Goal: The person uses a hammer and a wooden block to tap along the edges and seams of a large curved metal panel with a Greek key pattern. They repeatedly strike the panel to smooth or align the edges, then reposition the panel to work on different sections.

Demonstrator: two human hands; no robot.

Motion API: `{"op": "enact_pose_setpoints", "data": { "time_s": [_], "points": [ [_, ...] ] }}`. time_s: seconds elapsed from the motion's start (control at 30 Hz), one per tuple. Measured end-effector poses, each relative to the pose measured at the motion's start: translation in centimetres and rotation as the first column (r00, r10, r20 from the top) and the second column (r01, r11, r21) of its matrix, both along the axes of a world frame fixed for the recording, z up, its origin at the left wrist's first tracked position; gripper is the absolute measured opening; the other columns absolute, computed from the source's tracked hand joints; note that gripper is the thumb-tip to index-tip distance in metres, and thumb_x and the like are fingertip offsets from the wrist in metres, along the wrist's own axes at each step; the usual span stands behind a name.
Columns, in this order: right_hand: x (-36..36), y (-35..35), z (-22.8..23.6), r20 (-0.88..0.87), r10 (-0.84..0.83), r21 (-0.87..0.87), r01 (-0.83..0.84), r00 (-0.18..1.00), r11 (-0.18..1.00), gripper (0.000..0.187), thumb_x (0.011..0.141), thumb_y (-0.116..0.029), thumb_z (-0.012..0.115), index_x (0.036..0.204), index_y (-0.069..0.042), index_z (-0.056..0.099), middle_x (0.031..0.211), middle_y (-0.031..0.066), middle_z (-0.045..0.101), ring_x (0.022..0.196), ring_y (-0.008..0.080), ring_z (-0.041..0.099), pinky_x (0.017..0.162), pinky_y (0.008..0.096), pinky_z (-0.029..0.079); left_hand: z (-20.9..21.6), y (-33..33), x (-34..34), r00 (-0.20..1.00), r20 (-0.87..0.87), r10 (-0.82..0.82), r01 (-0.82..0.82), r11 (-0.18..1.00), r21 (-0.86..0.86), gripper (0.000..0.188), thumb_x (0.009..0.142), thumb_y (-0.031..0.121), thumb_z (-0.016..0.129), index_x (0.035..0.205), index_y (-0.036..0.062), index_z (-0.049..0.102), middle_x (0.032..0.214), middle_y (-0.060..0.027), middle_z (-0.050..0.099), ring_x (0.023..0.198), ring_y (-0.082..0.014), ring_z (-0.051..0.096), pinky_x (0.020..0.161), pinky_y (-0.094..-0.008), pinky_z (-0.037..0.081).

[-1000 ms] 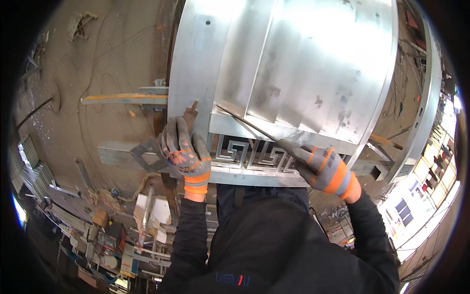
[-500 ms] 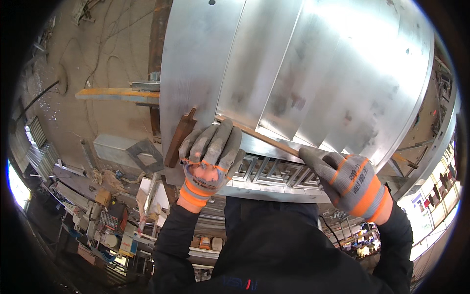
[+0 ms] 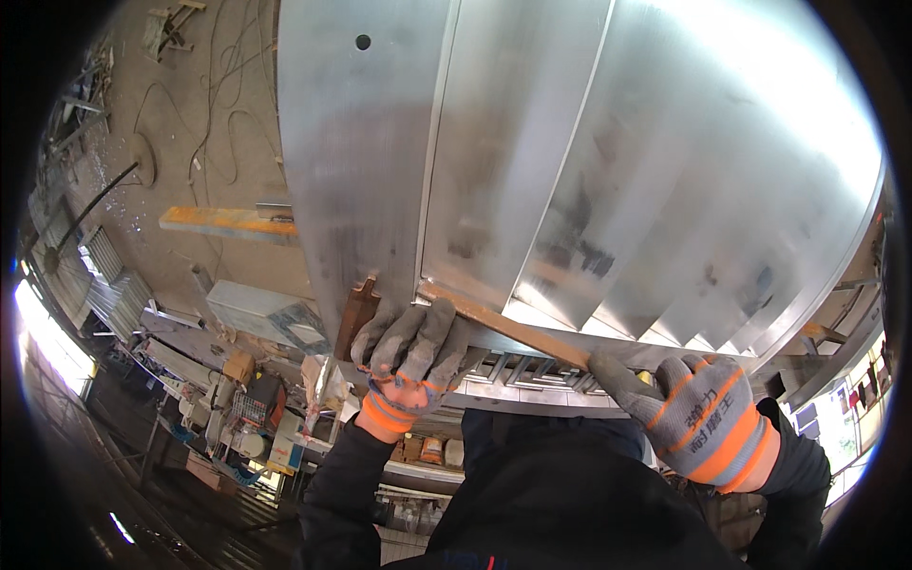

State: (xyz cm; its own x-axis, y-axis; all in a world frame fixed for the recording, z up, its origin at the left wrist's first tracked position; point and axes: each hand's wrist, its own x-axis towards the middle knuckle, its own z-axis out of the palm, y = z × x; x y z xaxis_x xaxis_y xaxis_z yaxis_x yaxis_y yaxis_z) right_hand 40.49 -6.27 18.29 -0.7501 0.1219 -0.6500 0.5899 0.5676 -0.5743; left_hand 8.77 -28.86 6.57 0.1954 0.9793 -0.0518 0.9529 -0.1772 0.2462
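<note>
A thin brown flat strip point(image 3: 518, 330) lies slantwise along the near side of a large silvery metal panel point(image 3: 513, 171). My left hand point(image 3: 413, 351), in a grey glove with an orange cuff, has its fingers curled over the strip near its left end. At the strip's right end my right hand point(image 3: 698, 413), gloved alike, is closed, with thumb and forefinger against the tip; its other fingers are partly hidden. A rusty brown bar with a narrow tang point(image 3: 357, 313) rests on the panel just left of my left hand. Below the strip runs a metal lattice border point(image 3: 532, 372).
Left of the panel, an orange-rusted beam point(image 3: 228, 222) sticks out above the floor, where cables point(image 3: 211, 114) lie. A grey metal box point(image 3: 256, 309) stands lower left. Past it is a cluttered area of tools and parts point(image 3: 237, 408). Steel framing point(image 3: 836, 351) borders the right side.
The view has shifted, so the panel looks larger and its near edge sits lower. Both hands stay at the strip and keep nearly the same places along it.
</note>
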Motion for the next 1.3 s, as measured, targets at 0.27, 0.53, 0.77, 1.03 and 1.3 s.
{"op": "enact_pose_setpoints", "data": {
  "time_s": [0.27, 0.53, 0.77, 1.03, 1.3],
  "points": [
    [0.2, 0.6, -1.2, -0.047, -0.039, -0.021, 0.038, 0.998, 0.999, 0.081, 0.091, -0.007, 0.067, 0.168, -0.032, 0.06, 0.114, 0.0026, 0.076, 0.068, 0.0179, 0.061, 0.056, 0.0351, 0.052, 0.3, -2.5, -1.0, 0.998, -0.031, -0.051, 0.046, 0.987, -0.157, 0.049, 0.085, 0.047, 0.088, 0.127, 0.0256, 0.079, 0.148, -0.0061, 0.069, 0.127, -0.0304, 0.066, 0.106, -0.0542, 0.051],
    [0.2, 0.4, -1.3, -0.006, 0.018, -0.002, -0.018, 1.0, 1.0, 0.084, 0.089, -0.013, 0.068, 0.169, -0.034, 0.059, 0.077, 0.0033, 0.053, 0.063, 0.0189, 0.057, 0.056, 0.0342, 0.046, 0.5, -3.0, -1.5, 0.996, -0.046, -0.075, 0.06, 0.964, -0.26, 0.053, 0.085, 0.048, 0.089, 0.132, 0.0239, 0.08, 0.148, -0.0069, 0.067, 0.131, -0.0306, 0.064, 0.108, -0.0553, 0.05],
    [0.3, -0.7, -1.5, -0.034, -0.057, 0.009, 0.058, 0.998, 0.998, 0.084, 0.089, -0.013, 0.068, 0.17, -0.034, 0.058, 0.088, 0.0058, 0.064, 0.067, 0.0183, 0.059, 0.053, 0.0335, 0.046, 1.0, -0.8, -0.7, 0.994, -0.043, -0.097, 0.088, 0.983, -0.164, 0.052, 0.086, 0.047, 0.088, 0.132, 0.0237, 0.08, 0.152, -0.0067, 0.065, 0.137, -0.0312, 0.062, 0.11, -0.0581, 0.049],
    [0.4, -1.0, -1.8, -0.06, -0.06, 0.03, 0.062, 0.996, 0.998, 0.083, 0.086, -0.011, 0.071, 0.166, -0.033, 0.063, 0.081, 0.0013, 0.052, 0.066, 0.0166, 0.055, 0.052, 0.0346, 0.043, 0.8, -1.8, -1.0, 0.989, -0.065, -0.133, 0.116, 0.97, -0.213, 0.047, 0.088, 0.046, 0.086, 0.129, 0.0257, 0.08, 0.144, -0.0041, 0.068, 0.135, -0.026, 0.063, 0.108, -0.0584, 0.049],
    [0.6, -1.0, -1.1, -0.057, -0.03, 0.034, 0.032, 0.998, 0.999, 0.077, 0.09, -0.015, 0.068, 0.165, -0.03, 0.064, 0.08, 0.0054, 0.05, 0.067, 0.021, 0.056, 0.054, 0.037, 0.042, 0.3, -1.9, -0.9, 0.997, 0.034, -0.075, 0.08, 0.982, -0.168, 0.049, 0.084, 0.045, 0.092, 0.126, 0.0212, 0.082, 0.145, -0.0064, 0.067, 0.133, -0.0299, 0.063, 0.107, -0.057, 0.05]
  ]
}}
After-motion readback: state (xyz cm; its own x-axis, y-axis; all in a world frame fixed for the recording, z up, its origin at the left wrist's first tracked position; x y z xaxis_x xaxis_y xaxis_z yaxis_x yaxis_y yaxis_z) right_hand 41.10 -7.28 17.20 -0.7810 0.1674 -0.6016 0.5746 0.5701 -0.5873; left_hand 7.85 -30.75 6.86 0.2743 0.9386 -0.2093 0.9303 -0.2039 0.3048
